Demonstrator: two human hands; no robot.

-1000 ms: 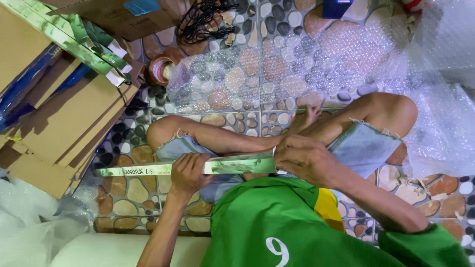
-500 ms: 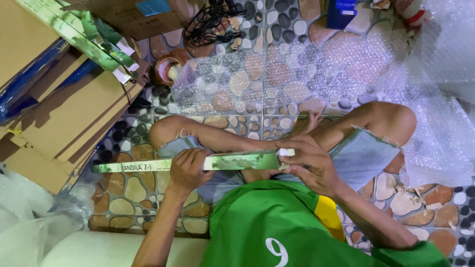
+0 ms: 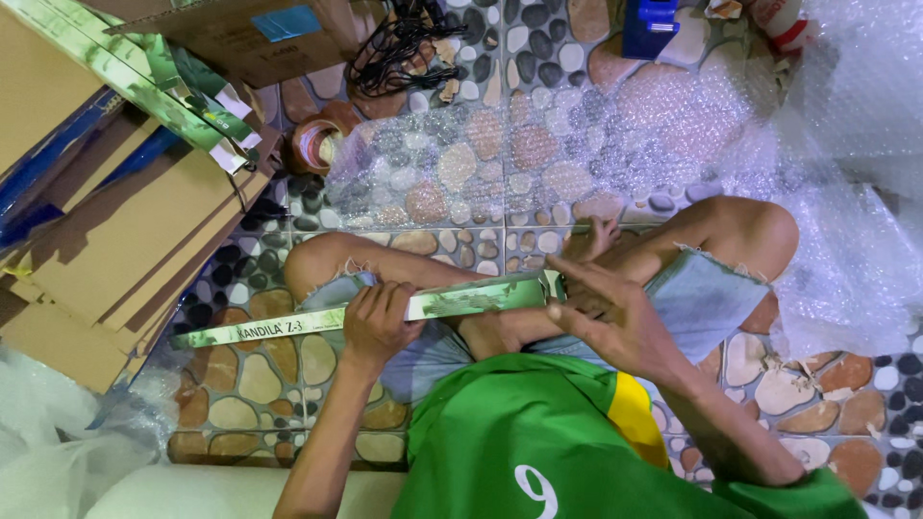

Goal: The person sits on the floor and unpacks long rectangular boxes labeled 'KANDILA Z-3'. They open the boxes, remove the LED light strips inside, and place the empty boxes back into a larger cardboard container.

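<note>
The biggest thing in the room is the sheet of bubble wrap (image 3: pixel 596 144), spread over the pebble-patterned floor (image 3: pixel 260 375) in front of the seated person and bunching up at their right side. Next comes the stack of flattened cardboard (image 3: pixel 115 240) at their left, with a few long green boxes (image 3: pixel 125 82) leaning across its top. A second heap of clear plastic (image 3: pixel 48 452) lies at the lower left.

The person sits cross-legged in a green shirt (image 3: pixel 538 432) and pale shorts, and across their knees lies a long, slim green box (image 3: pixel 365 312), held level (its far end pokes out well beyond the left knee, over the floor). The left hand (image 3: pixel 380 322) is wrapped around the box near its middle, fingers curled over the top edge and clamped on it. The right hand (image 3: pixel 606 312) is at the box's right end, fingers spread and apart, touching that end; whether it actually grips I cannot tell.

Further off, near the cardboard, sits a roll of brown tape (image 3: pixel 317 144), beside a tangle of black cable (image 3: pixel 394 43), and a small blue object (image 3: pixel 649 24) stands at the top edge.
</note>
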